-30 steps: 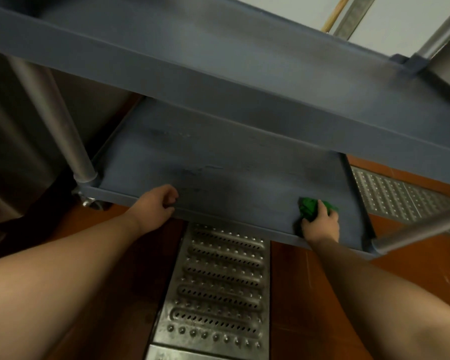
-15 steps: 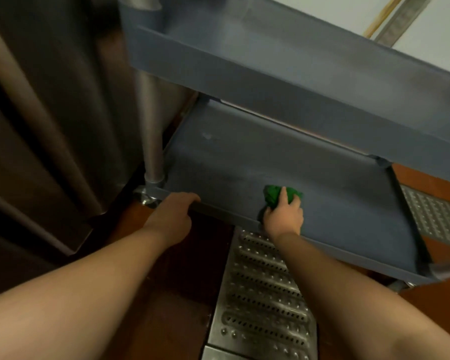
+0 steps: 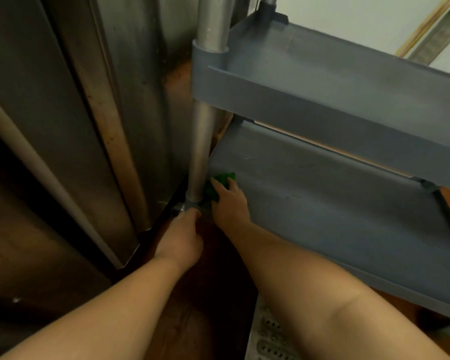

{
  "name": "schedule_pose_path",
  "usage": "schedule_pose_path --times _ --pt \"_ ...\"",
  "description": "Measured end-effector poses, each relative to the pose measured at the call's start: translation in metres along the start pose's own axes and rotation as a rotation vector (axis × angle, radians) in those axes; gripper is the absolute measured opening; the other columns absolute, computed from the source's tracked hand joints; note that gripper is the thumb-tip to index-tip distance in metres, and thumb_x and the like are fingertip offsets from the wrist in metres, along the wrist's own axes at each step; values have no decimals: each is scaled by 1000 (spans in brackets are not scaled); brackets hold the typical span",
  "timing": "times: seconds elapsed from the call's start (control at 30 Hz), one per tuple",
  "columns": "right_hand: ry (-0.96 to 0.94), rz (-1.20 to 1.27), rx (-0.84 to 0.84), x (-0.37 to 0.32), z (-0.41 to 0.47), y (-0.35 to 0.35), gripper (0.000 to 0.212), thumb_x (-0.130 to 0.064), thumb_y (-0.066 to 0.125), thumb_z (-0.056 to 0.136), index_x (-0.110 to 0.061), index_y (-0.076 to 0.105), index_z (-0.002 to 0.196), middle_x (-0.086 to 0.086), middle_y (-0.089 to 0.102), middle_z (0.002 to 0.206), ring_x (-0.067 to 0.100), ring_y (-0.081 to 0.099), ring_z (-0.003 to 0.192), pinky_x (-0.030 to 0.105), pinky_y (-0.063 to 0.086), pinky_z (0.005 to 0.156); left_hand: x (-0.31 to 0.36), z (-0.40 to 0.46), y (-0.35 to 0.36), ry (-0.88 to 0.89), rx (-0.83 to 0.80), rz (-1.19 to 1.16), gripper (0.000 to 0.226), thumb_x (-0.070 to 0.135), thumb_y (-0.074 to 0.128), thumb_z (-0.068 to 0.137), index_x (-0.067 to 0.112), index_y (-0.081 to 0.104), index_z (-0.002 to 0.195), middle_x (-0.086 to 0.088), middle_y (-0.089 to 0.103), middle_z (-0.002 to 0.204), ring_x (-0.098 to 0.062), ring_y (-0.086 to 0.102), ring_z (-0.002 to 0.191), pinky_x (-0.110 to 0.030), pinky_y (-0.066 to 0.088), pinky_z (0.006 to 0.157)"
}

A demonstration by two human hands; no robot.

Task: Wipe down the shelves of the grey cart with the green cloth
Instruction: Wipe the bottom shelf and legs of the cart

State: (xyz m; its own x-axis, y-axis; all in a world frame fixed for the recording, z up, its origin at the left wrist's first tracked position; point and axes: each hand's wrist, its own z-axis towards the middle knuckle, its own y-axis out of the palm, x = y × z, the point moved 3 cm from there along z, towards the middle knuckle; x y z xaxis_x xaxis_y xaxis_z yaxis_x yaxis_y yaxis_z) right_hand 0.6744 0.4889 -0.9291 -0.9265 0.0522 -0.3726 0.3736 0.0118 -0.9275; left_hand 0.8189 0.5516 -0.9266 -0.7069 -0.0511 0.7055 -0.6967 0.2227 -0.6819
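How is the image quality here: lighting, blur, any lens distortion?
Head view: dim, warm light; the floor between the forearms is nearly black. Wide-angle bending bows the steel panels at left. Soft overall; the green cloth under the right hand is dark and lacks detail, and the left hand sits in shadow at the lower shelf corner.

Green cloth (image 3: 220, 185); grey cart (image 3: 335, 105) (silver post (image 3: 202, 152)); reddish-brown floor (image 3: 192, 320).

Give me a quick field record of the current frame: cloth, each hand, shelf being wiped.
cloth: green cloth, on the bottom shelf's left near corner, beside the metal post
right hand: presses the cloth on the shelf
left hand: touches the cart's corner at the post's base
shelf in work: bottom shelf
upper shelf: no hand on it
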Motion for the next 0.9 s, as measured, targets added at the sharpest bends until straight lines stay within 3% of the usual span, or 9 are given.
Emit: schedule_pose_path --times 0.13,0.3,0.4,0.6,0.9 --pt "-68 -181 -62 9 1 -4 65 -30 50 97 -45 21 153 13 20 161 38 39 132 47 36 108 3 -3 -3 15 27 44 51 7 54 82 30 47 128 3 50 130 -17 50 121 -38 44 103" --pt "26 -253 -13 64 -18 -34 68 -24 49 95 -43 20 153 13 26 156 37 44 124 48 38 103 38 -4 11 143 35 51 46 4 51 79 27 51 118 -1 56 122 -19 54 115 -33 43 102" --pt "123 -250 6 122 -44 -55 70 -21 51 95 -41 19 153 14 27 154 36 43 124 47 38 104 61 -8 33 143 22 32 45 2 52 80 21 51 121 -2 57 118 -20 56 110 -28 42 96" --pt "283 -275 33 252 -110 -106 70 -24 52 94 -41 19 154 13 29 154 36 44 124 46 40 102 122 -8 93 216 -7 27 43 1 53 78 19 54 117 -4 58 116 -21 56 109 -30 43 96" --pt "656 -217 112 452 -230 -198 69 -21 49 94 -37 19 154 18 32 149 42 45 125 51 40 103 220 -13 209 394 -109 106 52 4 56 73 16 56 124 -10 59 124 -29 55 116 -43 43 103"
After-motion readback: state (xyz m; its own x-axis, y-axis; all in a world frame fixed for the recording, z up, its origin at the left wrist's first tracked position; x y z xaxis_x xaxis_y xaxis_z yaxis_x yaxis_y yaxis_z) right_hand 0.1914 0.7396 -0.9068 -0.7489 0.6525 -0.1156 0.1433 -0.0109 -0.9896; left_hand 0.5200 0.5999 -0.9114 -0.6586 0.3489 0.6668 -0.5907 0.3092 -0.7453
